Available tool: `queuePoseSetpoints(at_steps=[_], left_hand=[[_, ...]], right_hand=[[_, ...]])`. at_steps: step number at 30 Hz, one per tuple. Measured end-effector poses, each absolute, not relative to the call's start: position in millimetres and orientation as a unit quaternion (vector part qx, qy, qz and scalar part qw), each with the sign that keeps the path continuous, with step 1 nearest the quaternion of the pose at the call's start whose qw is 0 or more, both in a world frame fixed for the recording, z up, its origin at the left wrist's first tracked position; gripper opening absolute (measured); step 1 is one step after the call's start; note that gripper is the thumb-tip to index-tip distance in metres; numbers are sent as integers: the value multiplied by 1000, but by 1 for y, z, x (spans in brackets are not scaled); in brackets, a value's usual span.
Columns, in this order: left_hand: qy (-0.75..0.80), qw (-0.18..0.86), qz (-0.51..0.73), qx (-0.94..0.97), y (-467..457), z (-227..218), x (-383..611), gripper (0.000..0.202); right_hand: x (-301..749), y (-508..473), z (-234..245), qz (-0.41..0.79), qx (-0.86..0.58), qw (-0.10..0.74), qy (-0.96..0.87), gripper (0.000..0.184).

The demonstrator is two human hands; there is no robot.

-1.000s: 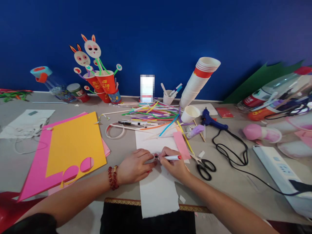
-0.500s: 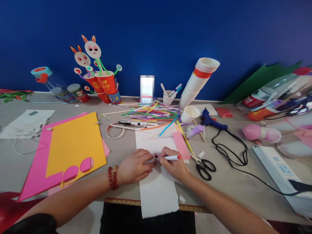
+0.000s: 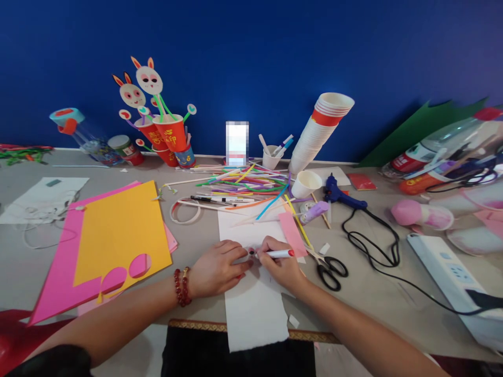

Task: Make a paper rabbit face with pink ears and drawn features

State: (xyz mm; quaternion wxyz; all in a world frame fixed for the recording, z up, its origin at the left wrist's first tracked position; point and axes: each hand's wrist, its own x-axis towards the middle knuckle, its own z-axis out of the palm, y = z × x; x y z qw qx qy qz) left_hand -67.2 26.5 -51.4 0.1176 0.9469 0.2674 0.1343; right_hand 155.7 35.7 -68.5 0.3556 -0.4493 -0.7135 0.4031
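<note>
My right hand [image 3: 280, 264] grips a white marker [image 3: 278, 254] with a red cap end, its tip down at a small round pink piece [image 3: 251, 251] on a white paper sheet [image 3: 255, 309]. My left hand [image 3: 218, 267], with a red bead bracelet on the wrist, lies on the sheet's left edge, fingers curled, fingertips pressing beside the small piece. The two hands nearly touch at the marker tip.
Yellow card [image 3: 120, 235] on pink card [image 3: 58, 277] lies to the left. Black scissors [image 3: 330, 269], a pink strip [image 3: 293, 234], a blue glue gun [image 3: 341, 195] with its cable, coloured straws [image 3: 247, 186], stacked paper cups [image 3: 320, 131] and bunny cup crafts [image 3: 165, 131] surround the sheet.
</note>
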Motion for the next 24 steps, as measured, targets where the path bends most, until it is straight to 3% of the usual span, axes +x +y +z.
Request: queuePoseSetpoints(at_steps=[24], left_hand=[[267, 112, 138, 947, 26, -51, -67, 33]], right_hand=[[155, 35, -67, 397, -456, 348, -716, 17]])
